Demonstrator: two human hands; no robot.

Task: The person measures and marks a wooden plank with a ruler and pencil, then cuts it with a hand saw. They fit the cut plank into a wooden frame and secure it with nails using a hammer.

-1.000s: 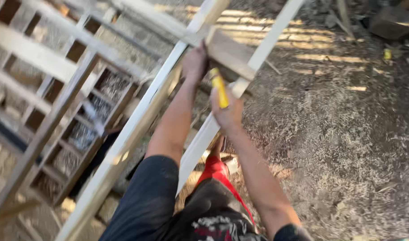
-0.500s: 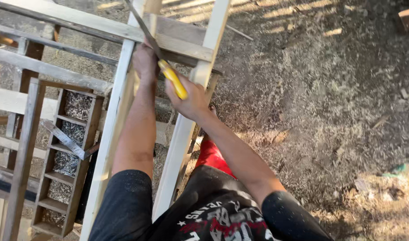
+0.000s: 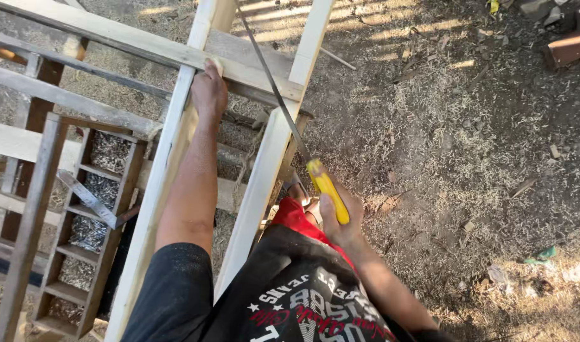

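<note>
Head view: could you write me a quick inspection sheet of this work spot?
Surface: dirt ground strewn with wood shavings.
Job's things: pale wooden frame, tilted; saw blade crosses its right rail; yellow handle.
Clutter: darker ladder-like frame at left; wood scraps top right; green scrap.
Hands: left hand grips the frame's left rail; right hand holds the yellow handle.
Cables: nothing seen.
Surroundings: outdoors, streaks of sunlight on the ground.

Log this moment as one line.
left hand: grips pale wooden frame | right hand: holds yellow-handled saw, blade across crosspiece
</note>
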